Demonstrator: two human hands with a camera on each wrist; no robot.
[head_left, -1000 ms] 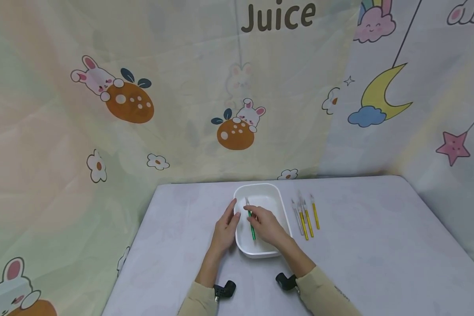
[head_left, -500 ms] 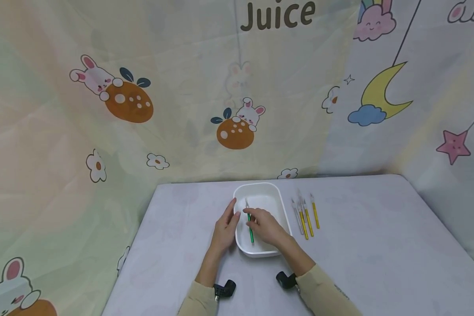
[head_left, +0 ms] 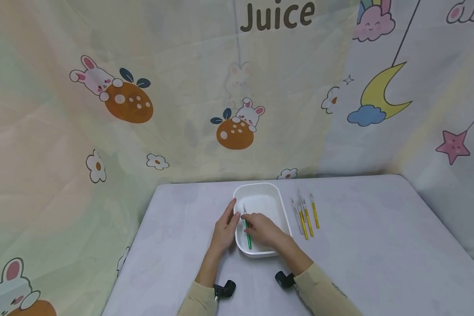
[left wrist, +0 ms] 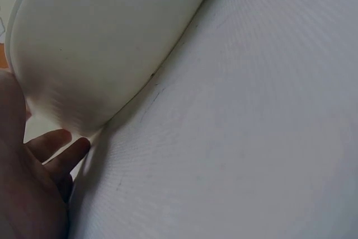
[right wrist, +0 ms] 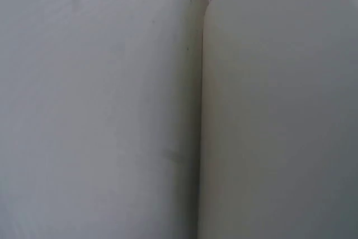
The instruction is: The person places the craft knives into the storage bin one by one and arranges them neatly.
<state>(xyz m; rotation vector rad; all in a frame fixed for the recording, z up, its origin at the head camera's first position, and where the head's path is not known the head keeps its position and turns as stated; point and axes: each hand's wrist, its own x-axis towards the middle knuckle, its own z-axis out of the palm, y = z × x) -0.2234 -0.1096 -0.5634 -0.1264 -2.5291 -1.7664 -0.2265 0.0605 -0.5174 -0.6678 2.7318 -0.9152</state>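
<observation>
A white rectangular tray point(head_left: 263, 195) stands on the table. Inside its left part, my right hand point(head_left: 262, 229) pinches a slim green pen-like stick point(head_left: 249, 240) with a pale pointed tip; its exact kind is too small to tell. Part of the stick is covered by the fingers. Along the tray's left wall rests my left hand point(head_left: 222, 230), its fingers fairly straight and the thumb by the rim. In the left wrist view, the left hand's fingers point(left wrist: 70, 158) lie at the tray's outer wall point(left wrist: 112, 37). Mostly the tray wall point(right wrist: 279, 110) fills the right wrist view.
Right of the tray, several yellow and silvery sticks point(head_left: 308, 221) with pale tips lie close together on the white-covered table point(head_left: 363, 245). One yellow stick point(head_left: 315, 215) lies slightly apart. Behind the table hangs a printed cloth point(head_left: 189, 96).
My right hand has moved a little nearer and to the left within the tray, bringing the green stick along. The left hand, tray and other sticks have stayed put.
</observation>
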